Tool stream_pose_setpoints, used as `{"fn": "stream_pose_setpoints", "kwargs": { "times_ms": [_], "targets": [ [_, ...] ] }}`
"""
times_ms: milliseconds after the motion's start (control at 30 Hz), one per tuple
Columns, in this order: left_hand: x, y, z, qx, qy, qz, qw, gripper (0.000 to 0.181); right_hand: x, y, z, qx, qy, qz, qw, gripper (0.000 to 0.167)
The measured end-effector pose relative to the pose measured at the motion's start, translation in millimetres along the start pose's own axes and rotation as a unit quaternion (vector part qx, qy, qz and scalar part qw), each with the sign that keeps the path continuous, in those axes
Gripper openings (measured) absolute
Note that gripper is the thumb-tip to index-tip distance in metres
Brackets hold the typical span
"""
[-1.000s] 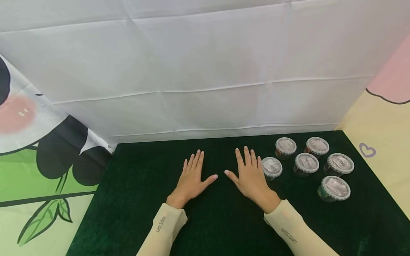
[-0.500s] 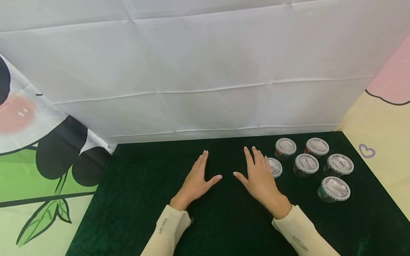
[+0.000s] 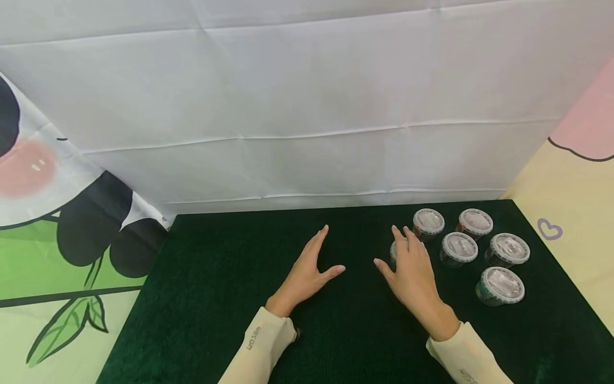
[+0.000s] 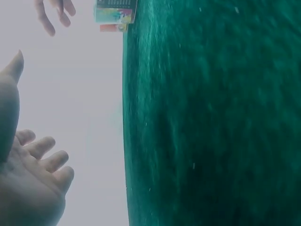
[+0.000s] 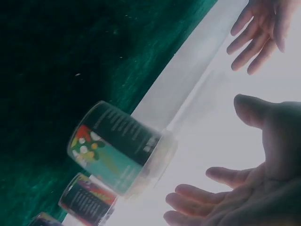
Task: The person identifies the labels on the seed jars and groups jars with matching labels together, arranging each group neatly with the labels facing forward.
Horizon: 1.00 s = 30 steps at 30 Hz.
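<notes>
In the head view my left hand (image 3: 305,276) is held over the dark green cloth, fingers extended and thumb apart, touching no object. My right hand (image 3: 413,272) is over the leftmost tub (image 3: 393,252), which it mostly hides; its fingers are spread. The right wrist view shows a clear tub (image 5: 115,148) with a printed label near the spread fingers of my right hand (image 5: 235,183), with a gap between. In the left wrist view my left hand (image 4: 33,183) has loosely bent fingers and holds nothing.
Several more lidded tubs stand at the right: two at the back (image 3: 428,221) (image 3: 475,222), others nearer, such as the front one (image 3: 500,286). Green cloth (image 3: 192,298) covers the table. A white sheet (image 3: 288,106) hangs behind, patterned sheets at both sides.
Both hands have moved to the right, the right hand farther, and it now covers most of the leftmost tub. The tubs have kept their places.
</notes>
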<state>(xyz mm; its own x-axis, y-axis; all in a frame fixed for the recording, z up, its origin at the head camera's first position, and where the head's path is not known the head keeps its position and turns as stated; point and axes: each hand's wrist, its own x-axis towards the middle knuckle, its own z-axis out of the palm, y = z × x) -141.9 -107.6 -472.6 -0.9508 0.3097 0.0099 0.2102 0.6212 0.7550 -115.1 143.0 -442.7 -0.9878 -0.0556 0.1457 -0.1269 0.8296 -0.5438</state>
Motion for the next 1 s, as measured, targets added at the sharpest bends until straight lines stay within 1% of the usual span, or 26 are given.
{"fn": "stream_pose_setpoints", "kwargs": {
  "times_ms": [200, 300, 467, 567, 700, 800, 1000],
  "targets": [
    [2.9, 3.5, 8.5, -0.041, -0.011, 0.001, 0.9991, 0.093, -6.2, 9.3, -5.4, 0.012, 0.009, 0.017, 0.9998, 0.083],
    [4.8, 4.3, 12.2, -0.067, -0.014, 0.007, 0.9976, 0.091, -8.6, 13.6, -6.6, 0.021, 0.012, 0.024, 0.9994, 0.084],
    [8.2, 3.9, 17.1, -0.126, -0.017, 0.036, 0.9912, 0.086, -12.0, 19.4, -7.0, 0.042, 0.005, 0.041, 0.9983, 0.086],
    [9.3, 4.5, 19.8, -0.154, -0.022, 0.042, 0.987, 0.083, -13.7, 22.2, -7.5, 0.054, -0.005, 0.054, 0.997, 0.086],
    [10.0, 6.9, 24.2, -0.175, -0.028, 0.044, 0.9833, 0.081, -15.8, 25.6, -8.7, 0.067, -0.013, 0.066, 0.9955, 0.086],
    [10.8, 9.8, 27.5, -0.185, -0.033, 0.044, 0.9812, 0.08, -16.9, 29.0, -9.6, 0.073, -0.015, 0.068, 0.9949, 0.087],
    [13.9, 16.7, 35.9, -0.195, -0.037, 0.042, 0.9793, 0.078, -16.9, 34.6, -12.9, 0.103, -0.032, 0.07, 0.9917, 0.089]
  ]
}}
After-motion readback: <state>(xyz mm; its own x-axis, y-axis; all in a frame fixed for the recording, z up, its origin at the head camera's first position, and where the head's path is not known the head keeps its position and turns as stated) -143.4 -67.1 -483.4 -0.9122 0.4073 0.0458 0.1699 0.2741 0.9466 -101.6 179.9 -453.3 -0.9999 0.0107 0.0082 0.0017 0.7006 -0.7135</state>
